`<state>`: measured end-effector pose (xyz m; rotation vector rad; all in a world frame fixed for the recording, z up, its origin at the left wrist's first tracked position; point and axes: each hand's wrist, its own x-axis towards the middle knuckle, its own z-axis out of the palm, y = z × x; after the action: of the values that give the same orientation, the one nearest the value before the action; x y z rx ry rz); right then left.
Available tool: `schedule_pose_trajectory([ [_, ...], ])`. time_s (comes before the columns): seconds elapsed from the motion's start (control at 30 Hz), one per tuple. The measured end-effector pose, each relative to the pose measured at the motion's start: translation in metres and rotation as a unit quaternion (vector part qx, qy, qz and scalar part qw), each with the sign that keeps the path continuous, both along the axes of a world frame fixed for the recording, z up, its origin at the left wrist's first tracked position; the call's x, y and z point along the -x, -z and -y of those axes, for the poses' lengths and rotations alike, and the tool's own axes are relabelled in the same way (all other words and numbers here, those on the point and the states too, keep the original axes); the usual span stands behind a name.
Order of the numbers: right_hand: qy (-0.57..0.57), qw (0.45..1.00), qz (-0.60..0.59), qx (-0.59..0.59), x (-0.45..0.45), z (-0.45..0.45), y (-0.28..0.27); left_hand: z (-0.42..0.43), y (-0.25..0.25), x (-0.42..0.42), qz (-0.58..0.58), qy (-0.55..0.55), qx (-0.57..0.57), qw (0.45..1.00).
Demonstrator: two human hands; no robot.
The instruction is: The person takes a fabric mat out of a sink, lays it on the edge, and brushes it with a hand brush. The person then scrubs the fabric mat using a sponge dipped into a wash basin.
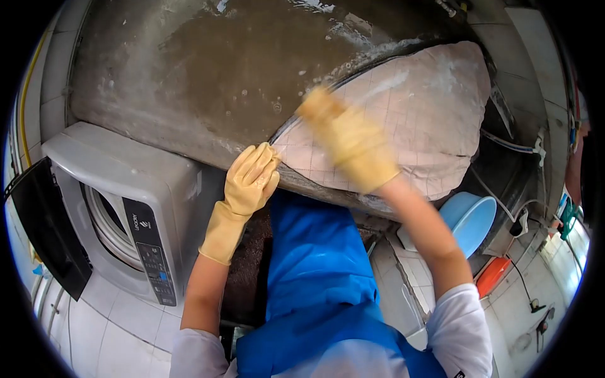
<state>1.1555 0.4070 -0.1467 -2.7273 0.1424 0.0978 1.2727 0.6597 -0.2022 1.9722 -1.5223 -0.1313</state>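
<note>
A wet, pale pink quilted cloth [416,107] with a dark edging lies over the right part of a wet grey slab [189,82]. My left hand [251,179], in a yellow rubber glove, is at the cloth's left tip by the slab's front edge, fingers pressed together; the glove hides exactly what they pinch. Over the cloth's left half is my right hand [356,145], also gloved in yellow and smeared by motion. A brownish blurred thing, perhaps a brush [321,107], shows at its fingers near the dark edging.
A grey washing machine [120,151] with its black door [47,227] swung open stands at the left. A light blue basin [469,220] sits at the right below the slab, near an orange object [493,276]. Hoses and cords run along the right side.
</note>
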Motion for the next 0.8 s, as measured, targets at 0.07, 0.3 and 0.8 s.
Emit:
schedule_pose_trajectory([
  [0.07,0.042,0.994,-0.016,0.098,0.016,0.028,0.006,0.002,0.000,0.002,-0.011,-0.003,0.018,1.000],
  [0.3,0.065,0.991,-0.092,0.069,-0.005,-0.001,0.007,-0.001,0.006,0.001,-0.009,0.001,0.028,1.000],
  [0.8,0.287,0.947,-0.035,0.139,0.040,0.158,0.034,0.006,-0.001,0.013,0.069,-0.015,-0.048,0.996],
])
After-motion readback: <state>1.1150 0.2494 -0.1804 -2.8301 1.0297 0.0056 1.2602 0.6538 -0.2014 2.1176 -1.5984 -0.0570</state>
